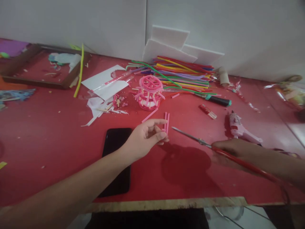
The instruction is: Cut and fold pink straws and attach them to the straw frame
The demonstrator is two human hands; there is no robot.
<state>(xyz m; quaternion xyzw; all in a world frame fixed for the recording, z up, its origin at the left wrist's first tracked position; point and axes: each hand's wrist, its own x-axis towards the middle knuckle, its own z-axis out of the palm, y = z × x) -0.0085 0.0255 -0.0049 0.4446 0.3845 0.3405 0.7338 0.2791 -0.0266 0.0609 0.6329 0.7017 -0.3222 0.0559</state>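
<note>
Between the thumb and fingers of my left hand [150, 135] stand two or so short pink pipe cleaner pieces [167, 122], roughly upright. My right hand [231, 149] grips red-handled scissors [200, 140]; their blades look closed, the tip pointing left toward the pink pieces but apart from them. Just beyond my left hand lies a loose pink piece [149, 115]. Behind it stands a round pink structure [150, 92] with a spoked top, pale sticks as posts and pink pieces jutting out around it.
A black phone [116, 178] lies under my left forearm. Coloured pipe cleaners [186, 74] are heaped at the back. To the right are a pink glue gun [238, 125], a red-and-white small item [207, 112] and a dark-handled tool [219, 100]. Paper scraps [95, 106] and a brown frame [35, 81] lie left.
</note>
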